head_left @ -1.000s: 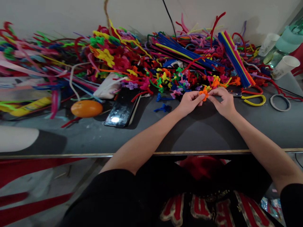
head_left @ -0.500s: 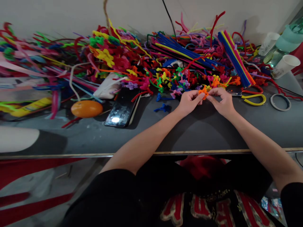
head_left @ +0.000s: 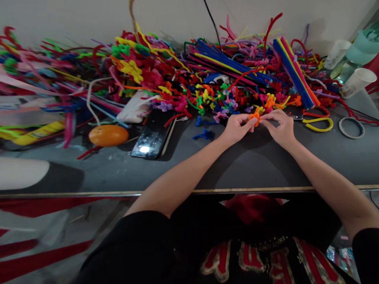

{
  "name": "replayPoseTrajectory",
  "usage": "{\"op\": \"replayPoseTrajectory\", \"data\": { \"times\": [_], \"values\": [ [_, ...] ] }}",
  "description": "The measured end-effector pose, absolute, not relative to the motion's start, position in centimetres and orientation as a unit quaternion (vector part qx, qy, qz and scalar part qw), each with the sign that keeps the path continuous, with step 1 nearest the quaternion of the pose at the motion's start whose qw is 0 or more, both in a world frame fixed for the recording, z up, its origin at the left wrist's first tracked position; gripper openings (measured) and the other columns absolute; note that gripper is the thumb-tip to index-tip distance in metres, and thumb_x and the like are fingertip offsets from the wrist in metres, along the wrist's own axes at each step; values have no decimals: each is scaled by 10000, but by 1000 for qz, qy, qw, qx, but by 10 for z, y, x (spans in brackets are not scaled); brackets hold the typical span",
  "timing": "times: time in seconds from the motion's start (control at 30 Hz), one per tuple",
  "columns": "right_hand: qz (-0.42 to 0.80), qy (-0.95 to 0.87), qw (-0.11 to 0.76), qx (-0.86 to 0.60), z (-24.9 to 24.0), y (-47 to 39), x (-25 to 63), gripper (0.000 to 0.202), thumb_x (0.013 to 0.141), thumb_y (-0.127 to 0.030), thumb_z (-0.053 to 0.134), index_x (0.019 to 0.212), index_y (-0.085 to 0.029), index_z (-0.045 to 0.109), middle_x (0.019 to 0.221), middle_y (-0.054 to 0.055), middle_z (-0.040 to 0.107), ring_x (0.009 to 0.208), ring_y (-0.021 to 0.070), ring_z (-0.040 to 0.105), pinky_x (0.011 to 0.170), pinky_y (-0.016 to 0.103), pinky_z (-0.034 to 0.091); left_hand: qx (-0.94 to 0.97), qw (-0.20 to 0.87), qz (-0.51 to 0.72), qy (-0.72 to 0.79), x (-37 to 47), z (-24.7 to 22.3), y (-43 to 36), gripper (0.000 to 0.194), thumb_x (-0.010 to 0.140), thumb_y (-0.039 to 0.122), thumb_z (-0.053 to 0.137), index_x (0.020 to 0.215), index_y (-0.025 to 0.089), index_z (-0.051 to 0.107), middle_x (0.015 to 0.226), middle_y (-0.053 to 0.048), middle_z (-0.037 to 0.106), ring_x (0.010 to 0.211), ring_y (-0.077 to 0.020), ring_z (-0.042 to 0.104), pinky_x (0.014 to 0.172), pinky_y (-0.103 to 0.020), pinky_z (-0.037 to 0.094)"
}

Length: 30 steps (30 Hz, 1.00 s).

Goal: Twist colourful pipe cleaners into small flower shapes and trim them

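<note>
A small orange pipe-cleaner flower (head_left: 255, 117) is pinched between my two hands above the grey table. My left hand (head_left: 237, 128) grips it from the left with thumb and forefinger. From the right, my right hand (head_left: 278, 125) pinches its edge with the fingertips. Just behind my hands lies a pile of small coloured pipe-cleaner flowers (head_left: 229, 103). Blue pipe-cleaner pieces (head_left: 203, 134) rest on the table to the left of my left hand.
Scissors with red and yellow handles (head_left: 319, 125) and a roll of tape (head_left: 351, 127) lie at the right. Paper cups (head_left: 358, 83) stand beyond. At the left are a phone (head_left: 152, 136), an orange oval object (head_left: 108, 136) and heaped pipe cleaners (head_left: 130, 71).
My right hand has shifted slightly to the right, and its fingers have moved a little on the orange flower. My left hand stays nearly still.
</note>
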State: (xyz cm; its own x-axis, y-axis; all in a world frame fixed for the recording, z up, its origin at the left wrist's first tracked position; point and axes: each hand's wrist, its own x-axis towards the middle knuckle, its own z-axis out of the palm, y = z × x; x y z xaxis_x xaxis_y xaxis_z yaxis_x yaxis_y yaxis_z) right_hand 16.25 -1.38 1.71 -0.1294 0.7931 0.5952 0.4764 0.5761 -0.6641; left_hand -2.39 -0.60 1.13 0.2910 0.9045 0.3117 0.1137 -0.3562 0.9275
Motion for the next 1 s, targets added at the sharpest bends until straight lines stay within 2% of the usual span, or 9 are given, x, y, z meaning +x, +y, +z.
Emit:
{"op": "replayPoseTrajectory", "data": {
  "times": [0.3,0.8,1.0],
  "values": [
    [142,-731,499,-443,16,-15,161,81,843,-319,744,820,-261,796,809,24,756,784,206,681,796,406,569,683,424,467,368,-24,11,-6,573,849,659,629,554,168,619,525,-23,618,489,-85,506,513,-228,397],
    [118,-734,511,-432,17,-15,159,167,882,-354,696,782,-250,779,770,21,748,747,191,682,747,375,561,661,447,470,377,-22,12,-6,531,845,608,658,554,166,617,516,-19,609,491,-85,506,520,-227,402],
    [152,-726,510,-436,17,-15,157,188,860,-410,721,916,-237,766,815,33,766,771,194,704,785,382,581,659,426,486,383,-20,9,-2,566,855,667,612,585,170,621,514,-11,588,470,-80,453,480,-223,347]
  ]
}}
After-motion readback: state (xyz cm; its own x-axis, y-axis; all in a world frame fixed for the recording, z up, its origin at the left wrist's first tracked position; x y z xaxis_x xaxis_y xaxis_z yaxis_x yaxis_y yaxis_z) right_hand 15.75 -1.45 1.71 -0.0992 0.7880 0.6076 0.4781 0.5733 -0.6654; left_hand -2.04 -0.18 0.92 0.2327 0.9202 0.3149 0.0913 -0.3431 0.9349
